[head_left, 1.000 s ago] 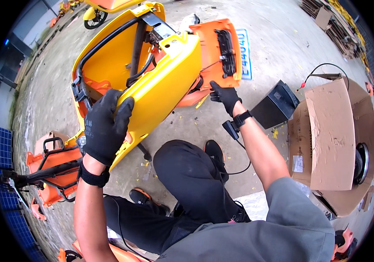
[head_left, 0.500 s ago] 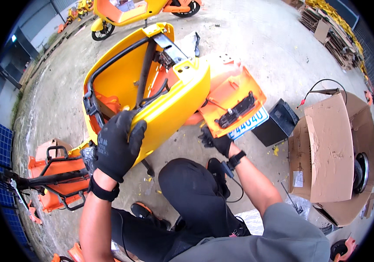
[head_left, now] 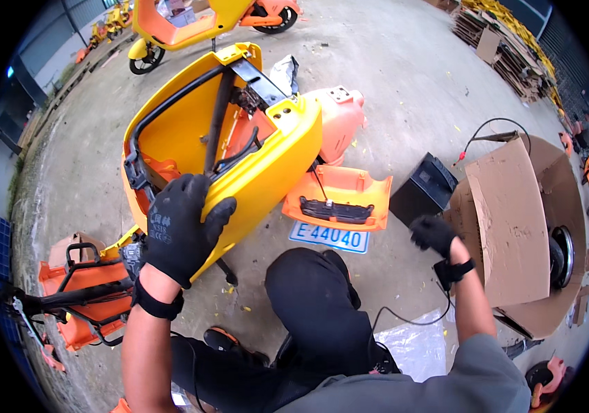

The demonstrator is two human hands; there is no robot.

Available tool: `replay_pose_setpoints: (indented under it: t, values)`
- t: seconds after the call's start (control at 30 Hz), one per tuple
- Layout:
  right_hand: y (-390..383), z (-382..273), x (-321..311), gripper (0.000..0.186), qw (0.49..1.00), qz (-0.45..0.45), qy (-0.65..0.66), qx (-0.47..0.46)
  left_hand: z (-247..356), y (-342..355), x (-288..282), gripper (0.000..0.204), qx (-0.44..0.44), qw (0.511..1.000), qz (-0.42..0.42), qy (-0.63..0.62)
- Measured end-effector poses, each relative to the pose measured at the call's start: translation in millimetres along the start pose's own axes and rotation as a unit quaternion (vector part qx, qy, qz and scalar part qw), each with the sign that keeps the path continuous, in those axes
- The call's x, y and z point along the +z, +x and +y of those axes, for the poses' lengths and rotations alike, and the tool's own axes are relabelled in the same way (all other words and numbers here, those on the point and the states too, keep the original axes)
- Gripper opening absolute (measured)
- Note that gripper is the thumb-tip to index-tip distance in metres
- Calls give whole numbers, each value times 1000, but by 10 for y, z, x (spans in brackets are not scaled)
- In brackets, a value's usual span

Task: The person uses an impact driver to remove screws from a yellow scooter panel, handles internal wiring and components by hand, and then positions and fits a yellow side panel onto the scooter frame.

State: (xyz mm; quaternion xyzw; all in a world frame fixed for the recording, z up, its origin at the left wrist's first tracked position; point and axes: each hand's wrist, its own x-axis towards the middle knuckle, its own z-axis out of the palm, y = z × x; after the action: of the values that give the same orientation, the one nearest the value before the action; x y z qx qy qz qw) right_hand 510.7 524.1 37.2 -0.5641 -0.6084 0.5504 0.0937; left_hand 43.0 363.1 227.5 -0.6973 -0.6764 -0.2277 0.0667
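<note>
My left hand (head_left: 183, 230), in a black glove, grips the near rim of a yellow scooter body shell (head_left: 267, 175), its thumb along the outer face. The shell is tilted and shows a dark frame tube and cables inside. Below its right end an orange rear panel (head_left: 370, 189) with a dark lamp strip hangs by a thin cable, a white-and-blue licence plate (head_left: 329, 237) under it. My right hand (head_left: 434, 235), also gloved, is in the air near a black battery-like box (head_left: 424, 189). Its fingers look loosely bent and apart, with nothing visible in them.
A large open cardboard box (head_left: 511, 234) with a wheel inside stands at the right. Orange parts with black tubing (head_left: 81, 296) lie at the left. Another yellow scooter (head_left: 205, 27) stands behind. Clear plastic sheeting (head_left: 415, 347) lies by my right leg; flattened cardboard (head_left: 504, 58) is piled far right.
My right hand has let go of the orange panel and moved right. The panel and plate have dropped and turned to hang more level. My left hand keeps its grip on the shell.
</note>
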Motion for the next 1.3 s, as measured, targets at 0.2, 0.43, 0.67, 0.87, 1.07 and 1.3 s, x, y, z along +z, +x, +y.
replay_pose_setpoints:
  t: [0.2, 0.43, 0.67, 0.87, 1.07, 1.3]
  values:
    - [-480, -1190, 222, 17, 975, 95, 78, -183, 36, -87, -19, 28, -22, 1000, -8, 3]
    - [-314, -1686, 813, 24, 941, 94, 5, -325, -56, -199, -39, 31, -20, 1000, 12, -17]
    - [-385, -1479, 1112, 33, 882, 103, -261, -378, -46, -272, 45, 38, -7, 999, 33, -1]
    - [-228, -1218, 1478, 95, 736, 208, -523, -376, -45, -312, 109, 43, -15, 999, 30, 30]
    - [128, -1204, 1256, 77, 683, 243, -586, -361, -50, -305, 55, 44, -12, 999, 27, 18]
    - [236, -1708, 323, 87, 903, -84, -276, -318, -98, -302, 94, 41, -9, 999, 43, 4]
